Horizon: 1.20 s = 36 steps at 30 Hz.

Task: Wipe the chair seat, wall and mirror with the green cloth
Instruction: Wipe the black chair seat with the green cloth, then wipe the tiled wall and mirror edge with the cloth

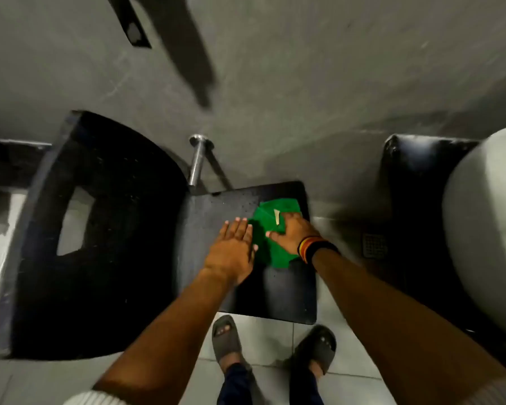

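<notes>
A green cloth [270,229] with a small pale tag lies on the far right part of the black chair seat [222,206]. My right hand [294,232] presses flat on top of the cloth, a striped band on its wrist. My left hand [232,249] lies flat on the seat beside the cloth, fingers together, its fingertips touching the cloth's left edge. The grey wall [304,83] rises right behind the seat. No mirror is in view.
The chair's black backrest [100,229] with a cut-out lies to the left. A metal post [197,159] stands against the wall behind the seat. A white basin [485,229] and a black padded seat [412,182] are at right. My sandalled feet [228,340] stand on pale tiles.
</notes>
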{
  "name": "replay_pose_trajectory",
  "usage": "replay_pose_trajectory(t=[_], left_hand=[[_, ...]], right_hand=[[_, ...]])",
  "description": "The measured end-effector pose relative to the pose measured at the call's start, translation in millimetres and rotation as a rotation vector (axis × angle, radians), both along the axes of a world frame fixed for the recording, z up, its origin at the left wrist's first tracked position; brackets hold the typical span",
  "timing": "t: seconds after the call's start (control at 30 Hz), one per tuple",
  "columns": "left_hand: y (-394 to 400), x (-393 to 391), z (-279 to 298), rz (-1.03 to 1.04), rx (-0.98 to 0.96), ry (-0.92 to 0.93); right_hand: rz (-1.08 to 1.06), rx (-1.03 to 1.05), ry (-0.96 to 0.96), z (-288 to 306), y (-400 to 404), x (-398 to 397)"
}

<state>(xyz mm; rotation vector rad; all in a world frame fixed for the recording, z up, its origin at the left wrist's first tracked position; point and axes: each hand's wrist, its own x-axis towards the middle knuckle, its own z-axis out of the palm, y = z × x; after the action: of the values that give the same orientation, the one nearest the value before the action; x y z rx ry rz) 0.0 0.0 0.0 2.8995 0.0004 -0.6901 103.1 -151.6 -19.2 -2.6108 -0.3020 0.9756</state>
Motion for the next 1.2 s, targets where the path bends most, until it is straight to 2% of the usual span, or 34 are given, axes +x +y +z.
replay_pose_trajectory(t=[0.13,0.3,0.37,0.43,0.53,0.63,0.73,0.83,0.87,0.93,0.97,1.07,1.2], left_hand=[[4.9,-22.5,-47.7,0.047,0.003,0.067],[11.9,-29.6,-79.7,0.084,-0.028,0.013],[14.4,-31.5,-82.0,0.098,-0.025,-0.002],[14.9,-30.8,-77.0,0.091,-0.006,-0.014],[12.1,-30.0,-57.7,0.082,0.004,-0.02],[7.0,-28.2,-19.0,0.079,-0.039,-0.124],[4.2,-6.3,44.7,0.017,0.031,-0.316],[0.9,34.0,137.8,-0.074,0.107,-0.611],[-3.7,48.0,175.4,-0.114,0.103,-0.631],[-13.8,70.8,246.4,-0.163,0.103,-0.49],[-20.4,78.4,285.6,-0.177,0.166,-0.487],[-34.3,105.1,391.9,-0.161,0.073,-0.686],[-50.2,137.9,500.1,-0.202,0.12,-0.902]], right_hand=[[-0.079,-0.071,0.09,-57.1,19.0,-22.1],[-0.072,-0.167,-0.021,-104.7,49.8,-21.7],[-0.03,-0.257,-0.105,-110.1,56.1,-20.2],[-0.003,-0.237,-0.17,-108.5,53.0,-14.1],[-0.004,-0.14,-0.088,-79.3,37.5,-5.2],[-0.03,-0.099,-0.077,-31.0,16.4,-14.5],[-0.071,0.036,-0.165,34.6,-1.2,-19.9],[-0.078,0.12,-0.364,131.6,-14.8,-4.9],[-0.091,0.145,-0.423,167.0,-19.7,2.3],[-0.103,0.181,-0.553,231.8,-30.2,18.4],[-0.112,0.209,-0.626,262.8,-35.2,26.8],[-0.177,0.337,-0.854,362.3,-53.3,54.6],[-0.272,0.491,-1.263,488.7,-89.0,78.9]])
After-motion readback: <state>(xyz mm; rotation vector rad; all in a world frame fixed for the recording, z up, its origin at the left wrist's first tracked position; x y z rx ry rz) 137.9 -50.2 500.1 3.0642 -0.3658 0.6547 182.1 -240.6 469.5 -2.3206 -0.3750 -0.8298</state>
